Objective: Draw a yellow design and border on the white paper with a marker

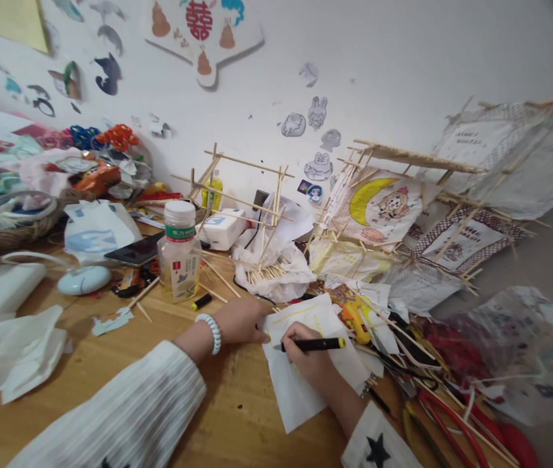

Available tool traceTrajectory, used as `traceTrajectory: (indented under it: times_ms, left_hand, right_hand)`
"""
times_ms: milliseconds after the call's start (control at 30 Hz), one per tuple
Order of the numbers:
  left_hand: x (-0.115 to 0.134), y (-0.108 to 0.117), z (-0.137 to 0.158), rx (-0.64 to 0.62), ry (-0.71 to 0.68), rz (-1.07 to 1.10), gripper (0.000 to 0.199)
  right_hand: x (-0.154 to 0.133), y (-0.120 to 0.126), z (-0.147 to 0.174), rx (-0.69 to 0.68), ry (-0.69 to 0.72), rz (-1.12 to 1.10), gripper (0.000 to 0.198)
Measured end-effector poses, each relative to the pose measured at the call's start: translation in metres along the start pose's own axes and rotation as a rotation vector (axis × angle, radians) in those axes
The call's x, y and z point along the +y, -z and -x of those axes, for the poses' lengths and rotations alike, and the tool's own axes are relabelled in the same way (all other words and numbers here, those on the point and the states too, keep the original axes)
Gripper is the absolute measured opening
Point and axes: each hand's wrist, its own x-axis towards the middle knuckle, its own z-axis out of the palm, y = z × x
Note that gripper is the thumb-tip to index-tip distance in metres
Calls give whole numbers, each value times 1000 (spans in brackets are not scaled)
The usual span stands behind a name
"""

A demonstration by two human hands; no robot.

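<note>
From my remote screen I am seeing the right hand [308, 356], just right of center, gripping a black marker [319, 344] in curled fingers, its yellow end pointing right. The left hand [238, 318] is resting at the upper left edge of a sheet of paper [296, 404]; its fingers are bending, though I cannot tell how far they are parting or whether they are pinching the edge. The sheet is lying aslant at the lower center, white, showing yellow lines near its top. A bottle [179, 263] is standing left of center, and a moon-decorated panel [378, 205] is leaning at upper right.
</note>
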Motion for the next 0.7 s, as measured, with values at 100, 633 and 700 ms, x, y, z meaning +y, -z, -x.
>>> traceTrajectory:
  times_ms: [100, 633, 700]
  left_hand:
    - [-1, -1, -1, -3, 8, -4, 33]
    - [0, 0, 0, -31, 24, -10, 38]
    - [0, 0, 0, -31, 19, -8, 38]
  right_hand:
    - [6, -1, 0, -3, 6, -6, 10]
    - [-2, 0, -1, 6, 18, -30, 12]
    - [-2, -1, -1, 20, 22, -30, 12]
